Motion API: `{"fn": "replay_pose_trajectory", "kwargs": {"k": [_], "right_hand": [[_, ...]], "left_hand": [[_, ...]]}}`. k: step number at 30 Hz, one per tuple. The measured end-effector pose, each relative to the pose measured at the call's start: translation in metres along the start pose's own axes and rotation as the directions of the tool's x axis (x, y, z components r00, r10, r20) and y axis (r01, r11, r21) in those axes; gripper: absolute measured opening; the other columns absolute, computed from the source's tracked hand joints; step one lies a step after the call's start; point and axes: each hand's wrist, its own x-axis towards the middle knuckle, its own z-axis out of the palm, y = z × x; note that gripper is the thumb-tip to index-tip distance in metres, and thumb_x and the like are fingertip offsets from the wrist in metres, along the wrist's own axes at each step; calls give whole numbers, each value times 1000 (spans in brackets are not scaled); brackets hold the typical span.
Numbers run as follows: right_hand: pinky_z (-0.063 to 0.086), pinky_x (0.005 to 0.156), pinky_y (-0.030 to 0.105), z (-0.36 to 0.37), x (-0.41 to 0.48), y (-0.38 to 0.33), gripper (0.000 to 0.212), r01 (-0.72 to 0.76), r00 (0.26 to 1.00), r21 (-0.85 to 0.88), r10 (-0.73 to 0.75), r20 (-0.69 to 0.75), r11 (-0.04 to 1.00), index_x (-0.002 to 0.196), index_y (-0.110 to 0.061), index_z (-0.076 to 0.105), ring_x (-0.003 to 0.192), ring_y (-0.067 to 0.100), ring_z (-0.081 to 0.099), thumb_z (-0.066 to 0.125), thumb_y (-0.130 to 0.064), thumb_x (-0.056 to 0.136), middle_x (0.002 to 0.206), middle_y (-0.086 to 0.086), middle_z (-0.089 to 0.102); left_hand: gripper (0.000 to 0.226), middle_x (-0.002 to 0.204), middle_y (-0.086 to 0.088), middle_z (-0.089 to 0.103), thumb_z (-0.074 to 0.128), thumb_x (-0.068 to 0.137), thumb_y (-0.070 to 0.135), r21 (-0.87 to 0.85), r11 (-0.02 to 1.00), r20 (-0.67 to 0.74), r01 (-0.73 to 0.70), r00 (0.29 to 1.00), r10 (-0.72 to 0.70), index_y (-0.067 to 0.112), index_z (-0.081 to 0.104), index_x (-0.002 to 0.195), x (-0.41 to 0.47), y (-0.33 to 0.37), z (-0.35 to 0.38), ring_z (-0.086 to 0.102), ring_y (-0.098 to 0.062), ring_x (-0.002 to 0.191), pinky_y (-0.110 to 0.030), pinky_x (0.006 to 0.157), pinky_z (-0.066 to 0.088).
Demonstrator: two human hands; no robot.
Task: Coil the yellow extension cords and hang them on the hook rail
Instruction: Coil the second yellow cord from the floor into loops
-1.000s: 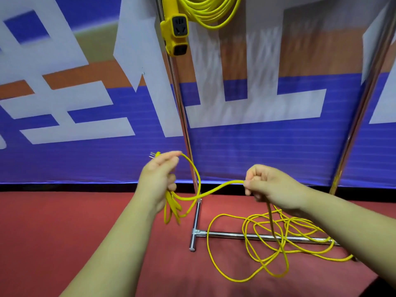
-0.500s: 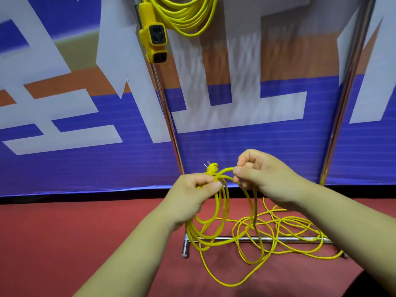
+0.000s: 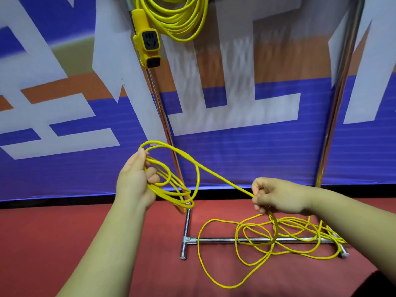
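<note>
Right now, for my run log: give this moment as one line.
left hand: holds small coil | right hand: pinches strand | loose cord: on floor across rack base | hung cord: coiled above

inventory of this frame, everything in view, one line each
Loose yellow extension cord: 1, yellow, loops in left hand, strand to right hand, rest tangled on floor across the rack's base bar.
Coiled yellow extension cord: 1, yellow, hanging at top of view.
Yellow plastic socket block: 1, yellow with dark outlets, hanging against left upright.
Chrome metal tube rack: 1, silver, two uprights plus floor bar.
Printed banner: 1, blue, white, orange, behind rack.
Red floor: 1, red, foreground.
Left hand: 1, grips the loops.
Right hand: 1, pinches the strand.
</note>
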Motion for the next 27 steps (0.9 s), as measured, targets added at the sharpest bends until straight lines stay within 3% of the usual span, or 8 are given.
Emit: {"fn": "replay_pose_trajectory", "kwargs": {"k": [2,5,8,12,16,19,22,27], "right_hand": [[41,49,24,-1,0,0,12,-19,997,60,24,-80,998,91,-11,49,60,18,55,57,-5,97,72,5,68],[29,47,25,1,2,-4,12,-34,981,167,65,-183,985,87,-12,52,52,16,39,61,-8,95,69,6,67],[31,47,23,6,6,-11,11,-123,955,343,205,-214,931,84,-13,55,49,13,37,61,-7,91,68,8,66],[40,47,19,10,8,-23,4,-222,905,562,383,-185,797,86,-7,59,43,8,42,57,-5,88,65,7,54],[45,44,18,10,5,-29,5,-285,870,558,454,-190,780,89,-5,62,42,10,47,57,-6,90,62,7,56],[49,55,23,9,3,-32,7,-275,862,505,442,-247,818,90,-9,67,52,13,57,60,-9,87,69,7,66],[44,58,22,11,3,-37,10,-213,889,462,367,-274,861,83,-15,72,61,12,59,65,-8,84,76,4,70],[47,55,19,20,-7,-53,11,-17,951,413,142,-273,911,98,-9,71,58,10,60,67,-4,89,83,10,73]], "left_hand": [[20,67,5,40,54,104,27,90,995,-9,-44,999,45,15,62,90,1,-1,-5,27,-4,42,-17,35,26],[18,69,3,39,56,103,24,240,968,-68,-80,993,99,15,66,115,6,-9,-13,29,-7,45,-19,39,30],[28,75,1,43,52,104,19,307,949,-115,-78,986,118,19,61,131,11,-15,-19,31,-10,49,-23,43,32],[30,75,-1,43,44,106,11,305,948,-47,-88,993,107,20,63,127,5,-16,-12,28,-10,49,-22,42,28],[27,67,1,36,42,107,12,265,959,93,-98,993,76,12,65,122,-8,-9,-4,27,-8,46,-20,38,27],[29,63,1,30,41,106,11,252,964,242,-81,970,18,14,69,111,-21,-1,4,24,-8,44,-19,37,26],[31,60,3,30,42,105,11,253,967,362,-19,929,-77,16,72,109,-35,-1,13,24,-7,42,-18,37,26],[27,63,-1,26,47,103,8,322,947,399,1,907,-137,13,69,117,-50,-17,26,27,-10,47,-20,41,32]]}}
